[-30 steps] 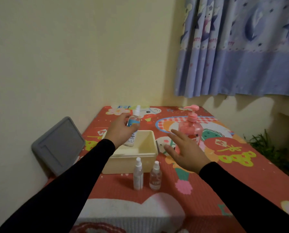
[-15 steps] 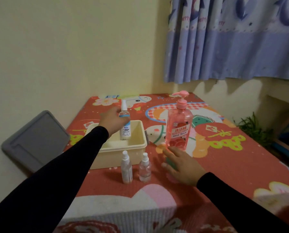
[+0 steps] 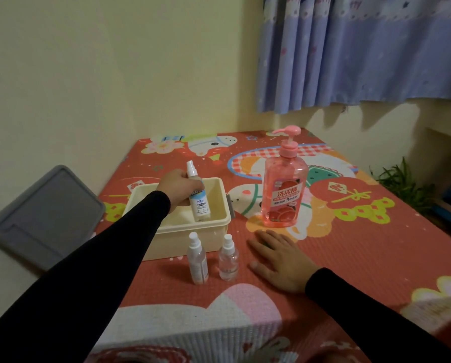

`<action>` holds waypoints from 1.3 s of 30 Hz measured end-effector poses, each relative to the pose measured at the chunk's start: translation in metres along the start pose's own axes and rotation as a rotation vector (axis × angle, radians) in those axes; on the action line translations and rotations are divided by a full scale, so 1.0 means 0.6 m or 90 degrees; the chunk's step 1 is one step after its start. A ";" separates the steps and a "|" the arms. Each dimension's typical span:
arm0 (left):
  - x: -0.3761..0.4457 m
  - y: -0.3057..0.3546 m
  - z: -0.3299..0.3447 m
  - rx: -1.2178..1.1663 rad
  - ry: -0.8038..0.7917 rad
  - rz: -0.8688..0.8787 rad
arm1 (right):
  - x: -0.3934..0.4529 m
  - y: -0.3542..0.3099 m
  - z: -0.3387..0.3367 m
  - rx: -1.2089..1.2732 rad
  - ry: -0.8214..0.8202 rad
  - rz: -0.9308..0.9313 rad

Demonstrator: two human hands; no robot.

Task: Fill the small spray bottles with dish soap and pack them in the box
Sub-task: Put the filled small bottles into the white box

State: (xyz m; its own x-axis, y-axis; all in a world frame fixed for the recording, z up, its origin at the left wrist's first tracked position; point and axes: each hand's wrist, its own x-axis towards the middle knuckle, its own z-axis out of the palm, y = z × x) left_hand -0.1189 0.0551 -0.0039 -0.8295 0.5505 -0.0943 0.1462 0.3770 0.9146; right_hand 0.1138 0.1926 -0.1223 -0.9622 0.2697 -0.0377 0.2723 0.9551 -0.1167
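Observation:
My left hand (image 3: 176, 189) grips a small labelled spray bottle (image 3: 198, 203) upright inside the cream plastic box (image 3: 193, 231); I cannot tell whether its base touches the box floor. In front of the box stand two more small clear spray bottles, a taller one (image 3: 197, 259) and a shorter round one (image 3: 228, 259). A big pink pump bottle of dish soap (image 3: 283, 187) stands to the right of the box. My right hand (image 3: 278, 259) lies flat on the red patterned mat, fingers straight, just right of the two bottles and in front of the soap.
A grey lid (image 3: 43, 218) leans against the wall left of the mat. The yellow wall borders the mat's left and far sides. A blue curtain (image 3: 363, 53) hangs at the back right, with a green plant (image 3: 400, 182) beyond the mat's right edge.
My left hand has lowered the labelled bottle into the box. My right hand has dropped from mid-air to rest flat on the mat. The view has tilted downward.

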 end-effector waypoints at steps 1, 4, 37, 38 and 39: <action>0.002 -0.001 0.002 -0.001 -0.003 -0.008 | 0.002 0.000 0.000 -0.002 -0.001 0.000; 0.008 -0.004 0.007 0.004 -0.025 -0.033 | 0.009 0.002 0.002 -0.006 -0.005 -0.002; 0.065 -0.017 0.058 0.151 -0.264 -0.284 | 0.009 0.002 0.005 0.009 0.025 -0.009; 0.066 -0.018 0.059 0.157 -0.264 -0.282 | 0.009 0.002 0.005 0.008 0.025 -0.009; 0.067 -0.020 0.061 0.163 -0.264 -0.282 | 0.010 0.001 0.005 0.008 0.024 -0.008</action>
State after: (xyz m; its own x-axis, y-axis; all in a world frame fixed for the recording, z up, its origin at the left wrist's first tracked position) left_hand -0.1345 0.1001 -0.0331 -0.5720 0.5239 -0.6311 0.0044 0.7714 0.6363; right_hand 0.1083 0.1947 -0.1255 -0.9652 0.2616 0.0018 0.2592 0.9572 -0.1288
